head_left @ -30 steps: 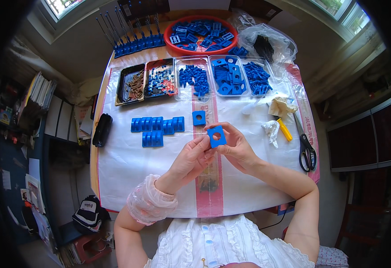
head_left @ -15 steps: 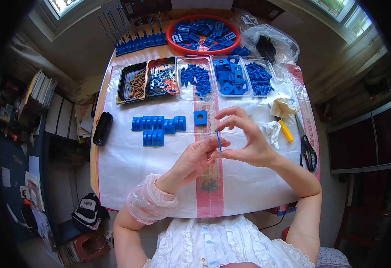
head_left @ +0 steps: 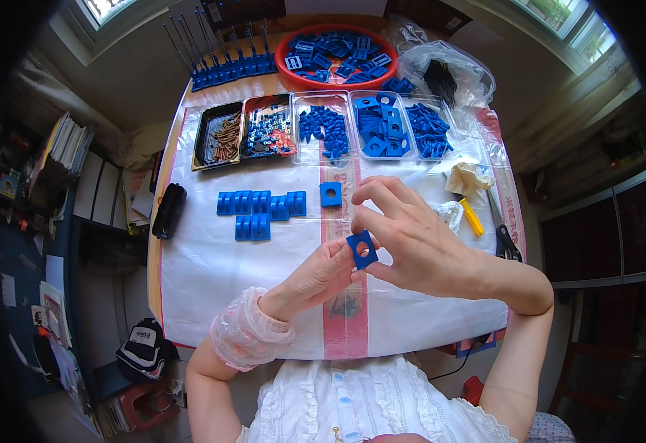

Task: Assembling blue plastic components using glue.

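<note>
A flat blue square plate with a round hole [head_left: 368,260] is held up over the table, its face turned toward me. My left hand [head_left: 324,267] pinches its left edge. The thumb of my right hand [head_left: 419,240] is at the plate's lower right, and the other fingers arch above it, apart. A similar blue plate [head_left: 330,194] lies flat just beyond my hands. Left of it, several curved blue plastic pieces [head_left: 253,204] sit in two rows on the white sheet.
Across the back stand a tray of brown screws [head_left: 199,151], a tray of small nuts [head_left: 270,133] and clear boxes of blue parts [head_left: 386,158]. Behind them is a red basin [head_left: 286,74]. A yellow-handled tool [head_left: 472,218] and black scissors [head_left: 507,240] lie right; a black case [head_left: 168,211] left.
The blue plate has turned from edge-on to showing its face and hole. My right hand has rotated, bringing its back into view, and its elbow has shifted right.
</note>
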{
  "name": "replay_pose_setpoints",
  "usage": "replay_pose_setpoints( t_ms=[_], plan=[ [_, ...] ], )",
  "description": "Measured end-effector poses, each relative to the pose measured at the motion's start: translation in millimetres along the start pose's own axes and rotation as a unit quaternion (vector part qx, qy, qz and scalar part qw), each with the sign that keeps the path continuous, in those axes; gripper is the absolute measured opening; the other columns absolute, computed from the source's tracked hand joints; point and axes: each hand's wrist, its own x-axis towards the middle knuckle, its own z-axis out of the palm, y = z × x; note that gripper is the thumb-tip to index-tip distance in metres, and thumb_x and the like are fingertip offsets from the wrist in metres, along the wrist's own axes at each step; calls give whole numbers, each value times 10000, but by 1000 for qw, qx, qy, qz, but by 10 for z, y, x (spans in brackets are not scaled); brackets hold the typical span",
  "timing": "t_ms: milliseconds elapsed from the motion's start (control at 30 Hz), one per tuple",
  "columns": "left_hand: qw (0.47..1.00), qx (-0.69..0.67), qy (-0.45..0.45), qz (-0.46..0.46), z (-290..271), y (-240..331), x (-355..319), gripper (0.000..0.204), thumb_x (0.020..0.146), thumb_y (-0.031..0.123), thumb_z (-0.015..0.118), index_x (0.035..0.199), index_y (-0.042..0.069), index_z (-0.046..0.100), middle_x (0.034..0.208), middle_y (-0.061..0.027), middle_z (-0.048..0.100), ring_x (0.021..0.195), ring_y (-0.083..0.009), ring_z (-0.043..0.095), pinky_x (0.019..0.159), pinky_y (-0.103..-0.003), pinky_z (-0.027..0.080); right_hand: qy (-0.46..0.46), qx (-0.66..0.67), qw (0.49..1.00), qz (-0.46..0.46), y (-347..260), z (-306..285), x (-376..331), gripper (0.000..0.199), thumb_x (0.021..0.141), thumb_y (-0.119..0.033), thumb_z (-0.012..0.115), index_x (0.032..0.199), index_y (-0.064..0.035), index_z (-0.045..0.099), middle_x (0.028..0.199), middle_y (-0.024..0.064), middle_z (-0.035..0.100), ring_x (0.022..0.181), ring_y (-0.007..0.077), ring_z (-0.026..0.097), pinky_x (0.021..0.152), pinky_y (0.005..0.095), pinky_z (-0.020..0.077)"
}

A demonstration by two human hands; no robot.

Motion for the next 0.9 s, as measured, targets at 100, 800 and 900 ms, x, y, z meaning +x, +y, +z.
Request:
replay_pose_setpoints(
  t_ms=[100,800,900],
  plan=[
    [999,-27,-18,3,4,35,-7,585,885,574,599,1287,154,529,1286,15,514,1138,-99,502,965,-328,418,-16,31,999,29,26,0,-20,388,665,-132,831,943,-41,577,1211,144,492,1222,339,434,1001,431,401],
    [501,746,409,159,80,809,-339,167,881,170,699,892,8,659,802,-118,663,685,-249,634,605,-352,485,106,21,988,107,172,-119,-209,366,633,-87,852,944,-77,658,1230,109,520,1244,302,461,953,396,448],
    [428,762,484,47,-12,959,-487,232,847,229,736,898,20,648,832,-129,672,757,-294,666,646,-397,506,112,17,987,111,187,-127,-210,376,627,-82,858,945,-80,657,1232,107,520,1250,305,456,948,398,449]
  ],
)
